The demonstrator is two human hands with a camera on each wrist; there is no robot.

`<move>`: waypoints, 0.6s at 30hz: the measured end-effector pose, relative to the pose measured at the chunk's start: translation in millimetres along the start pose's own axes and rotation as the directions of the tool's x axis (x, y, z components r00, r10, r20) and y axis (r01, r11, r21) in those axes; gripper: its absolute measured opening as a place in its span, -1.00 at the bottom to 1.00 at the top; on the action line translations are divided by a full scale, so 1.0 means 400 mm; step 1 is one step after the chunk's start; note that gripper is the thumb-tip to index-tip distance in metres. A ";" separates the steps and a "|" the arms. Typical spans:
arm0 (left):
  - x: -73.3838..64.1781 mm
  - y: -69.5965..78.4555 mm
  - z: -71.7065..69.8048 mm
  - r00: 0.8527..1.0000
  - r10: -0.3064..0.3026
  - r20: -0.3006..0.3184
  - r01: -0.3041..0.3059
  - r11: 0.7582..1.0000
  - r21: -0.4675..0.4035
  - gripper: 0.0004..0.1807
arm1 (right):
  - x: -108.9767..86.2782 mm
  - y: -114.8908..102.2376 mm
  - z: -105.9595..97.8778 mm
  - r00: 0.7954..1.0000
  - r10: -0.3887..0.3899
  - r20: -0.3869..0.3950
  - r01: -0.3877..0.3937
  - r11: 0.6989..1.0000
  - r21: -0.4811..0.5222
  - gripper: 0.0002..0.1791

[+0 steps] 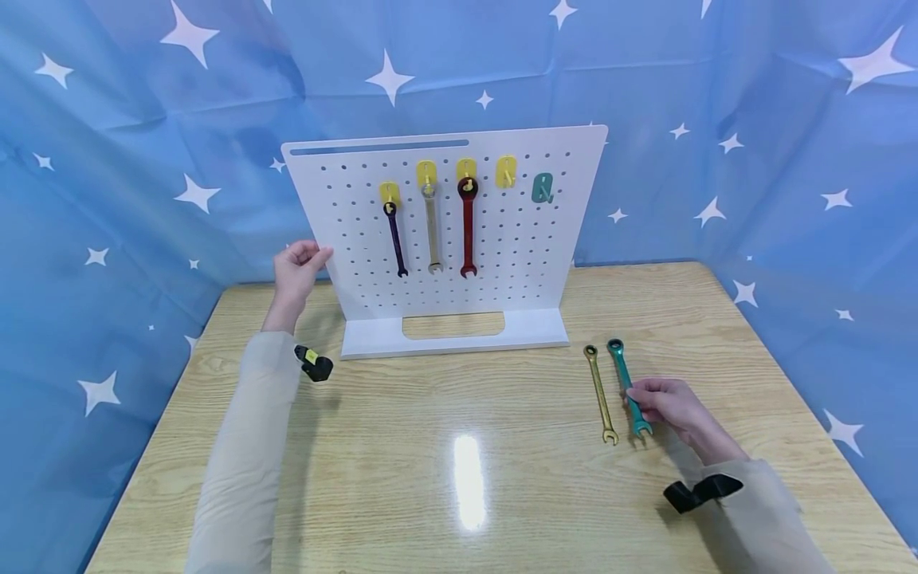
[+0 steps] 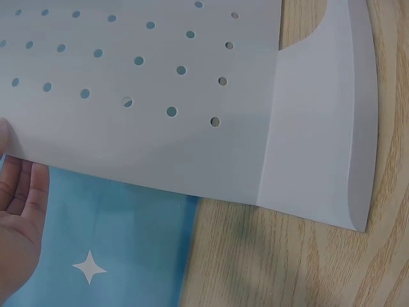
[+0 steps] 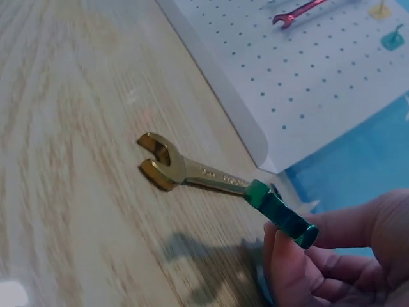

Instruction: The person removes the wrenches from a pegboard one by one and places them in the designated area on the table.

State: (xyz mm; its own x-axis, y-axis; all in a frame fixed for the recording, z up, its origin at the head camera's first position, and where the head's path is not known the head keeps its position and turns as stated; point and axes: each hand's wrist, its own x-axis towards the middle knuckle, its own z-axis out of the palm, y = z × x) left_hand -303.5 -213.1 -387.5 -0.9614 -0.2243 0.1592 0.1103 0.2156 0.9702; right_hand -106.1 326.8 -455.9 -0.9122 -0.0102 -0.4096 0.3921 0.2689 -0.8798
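Head cam: white pegboard (image 1: 502,271) stands upper ctr of frame on its flat base (image 1: 376,341), on a light wood tabletop (image 1: 402,462). Purple wrench (image 1: 396,241), silver wrench (image 1: 432,227) & red wrench (image 1: 468,227) hang on it, each on its own yellow hook. Further R: a 4th yellow hook (image 1: 506,172), then a green hook (image 1: 543,188). L hand (image 1: 292,275), left of ctr, pinches board's left edge. R hand (image 1: 670,406), lower right, has fingers closed on the green wrench (image 1: 623,371), ring end pointing up-frame. Gold wrench (image 1: 599,395) lies just L of it, roughly parallel. Blue backdrop (image 1: 143,239) w/ white stars behind everything.

L wrist cam: pegboard fills upper left thru ctr, base at right. Hand at left margin, partly cut off: thumb on the front face, other fingers behind the edge, i.e. gripping it.

R wrist cam: green wrench, ctr-right, held btwn thumb & fingers at lower right; its open end faces the cam, looks lifted off tabletop, shadow below-left. Gold wrench at ctr behind it, on the wood. Pegboard upper right, w/ red wrench partly visible.
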 end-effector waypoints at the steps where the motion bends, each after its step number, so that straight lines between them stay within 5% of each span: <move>1: 0.000 0.000 0.000 1.000 0.000 0.000 0.000 1.000 0.000 -0.74 | -0.001 -0.001 0.002 1.000 0.004 -0.008 -0.005 0.999 -0.033 -0.84; 7: 0.001 -0.001 0.003 1.000 0.014 -0.005 -0.013 1.000 0.005 -0.77 | -0.004 -0.009 0.011 0.998 0.020 -0.061 -0.033 0.975 -0.221 -0.63; 18: 0.002 -0.001 0.004 1.000 0.008 -0.012 -0.008 1.000 0.000 -0.74 | -0.007 -0.012 0.018 0.993 -0.003 -0.116 -0.040 0.928 -0.370 -0.77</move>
State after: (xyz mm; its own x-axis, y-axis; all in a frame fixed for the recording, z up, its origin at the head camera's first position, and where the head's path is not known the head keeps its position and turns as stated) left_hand -304.8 -211.7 -387.9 -0.9576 -0.2336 0.1686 0.1175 0.2175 0.9690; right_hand -104.6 318.6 -452.5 -0.9211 0.1007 -0.3760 0.3564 0.6063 -0.7109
